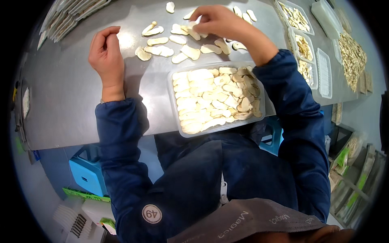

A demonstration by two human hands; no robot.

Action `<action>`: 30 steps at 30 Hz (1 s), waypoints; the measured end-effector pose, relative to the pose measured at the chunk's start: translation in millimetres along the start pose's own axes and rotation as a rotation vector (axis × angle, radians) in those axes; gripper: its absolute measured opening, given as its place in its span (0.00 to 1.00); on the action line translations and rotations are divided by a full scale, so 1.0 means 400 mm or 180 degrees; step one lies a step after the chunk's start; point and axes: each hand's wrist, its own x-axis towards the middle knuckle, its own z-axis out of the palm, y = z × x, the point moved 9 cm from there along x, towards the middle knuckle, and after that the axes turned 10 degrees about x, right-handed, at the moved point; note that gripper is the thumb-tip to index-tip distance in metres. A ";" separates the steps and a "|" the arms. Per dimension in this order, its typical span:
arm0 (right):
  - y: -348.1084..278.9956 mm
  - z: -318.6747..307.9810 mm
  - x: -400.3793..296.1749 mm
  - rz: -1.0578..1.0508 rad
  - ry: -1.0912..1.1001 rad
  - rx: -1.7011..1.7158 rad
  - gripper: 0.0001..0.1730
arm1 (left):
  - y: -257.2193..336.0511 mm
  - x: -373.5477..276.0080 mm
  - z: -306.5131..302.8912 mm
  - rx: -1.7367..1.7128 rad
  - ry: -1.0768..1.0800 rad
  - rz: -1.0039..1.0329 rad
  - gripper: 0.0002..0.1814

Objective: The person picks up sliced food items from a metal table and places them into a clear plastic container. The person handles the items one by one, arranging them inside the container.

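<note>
My right hand [220, 22] reaches over the far part of the steel table [73, 91]. Its thumb and fingers pinch a pale mushroom slice [192, 31], slightly blurred, above other loose slices. My left hand [106, 53] is curled into a loose fist left of the slices, with nothing visible in it. Between the hands lie scattered mushroom slices [159, 51], some overlapping. Nearer my body, a clear plastic tray [171, 94] holds many mushroom slices [217, 94], in neat rows at its left and more jumbled at its right. Glare washes out its left side.
Stacked white trays [71, 18] stand at the far left. At the right are clear boxes of slices [293, 16], an empty ribbed tray [324, 73], stacked containers [326, 18] and a heap of dried pieces [351, 59]. A blue stool [88, 173] is below the table's left edge.
</note>
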 end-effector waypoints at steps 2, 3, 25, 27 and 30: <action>0.044 -0.080 -0.027 -0.0018 0.0460 0.0138 0.15 | 0.007 0.002 0.004 -0.0065 0.0024 -0.0002 0.10; 0.060 -0.113 -0.053 0.0100 0.0730 0.0336 0.17 | 0.007 0.002 0.002 -0.0043 0.0026 0.0013 0.10; 0.050 -0.103 -0.222 -0.0197 0.0808 -0.1890 0.15 | -0.004 -0.001 0.006 0.0212 -0.0041 -0.0066 0.10; 0.055 -0.099 -0.215 -0.0133 0.0763 -0.1924 0.15 | -0.018 -0.001 0.005 0.0188 -0.0108 -0.0024 0.11; 0.054 -0.096 -0.207 -0.0076 0.0736 -0.1951 0.15 | -0.021 -0.003 0.005 0.0165 -0.0128 -0.0041 0.11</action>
